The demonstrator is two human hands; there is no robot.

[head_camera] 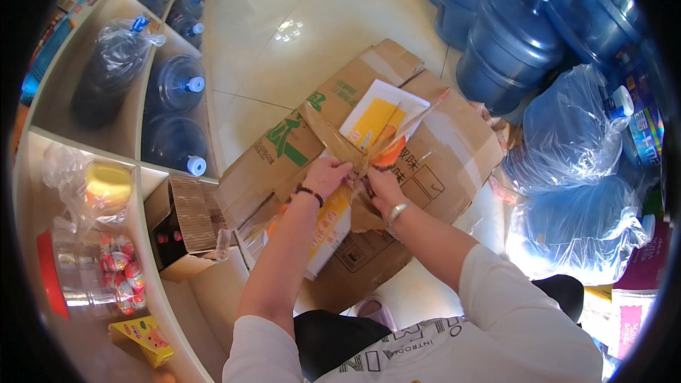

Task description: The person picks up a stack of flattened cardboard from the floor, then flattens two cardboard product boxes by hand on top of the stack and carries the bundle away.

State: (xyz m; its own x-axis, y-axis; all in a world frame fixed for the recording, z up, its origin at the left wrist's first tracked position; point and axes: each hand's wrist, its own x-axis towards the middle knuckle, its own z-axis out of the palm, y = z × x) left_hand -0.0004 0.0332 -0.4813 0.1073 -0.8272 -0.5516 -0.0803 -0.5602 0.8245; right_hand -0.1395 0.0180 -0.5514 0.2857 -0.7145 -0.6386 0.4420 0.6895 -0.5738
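Observation:
A stack of flattened brown cardboard boxes (pixel 457 127) lies on the floor before me, printed with green and black writing. On top rests a flattened white-and-yellow carton (pixel 372 111) with orange pictures. A crumpled strip of brown tape (pixel 330 128) runs across the pile and bunches up at its middle. My left hand (pixel 327 175) pinches the bunched tape from the left. Close beside it, my right hand (pixel 385 190) grips the tape from the right. The fingertips nearly meet, and their fingers partly hide the bunched part.
Large blue water jugs (pixel 511 48) stand at the upper right, with plastic-wrapped jugs (pixel 569 122) below them. Along the left runs a shelf unit (pixel 139 170) with more jugs, an open carton (pixel 199 218) of bottles and a red-lidded jar (pixel 90 271). A slipper (pixel 376 313) shows near the pile's lower edge.

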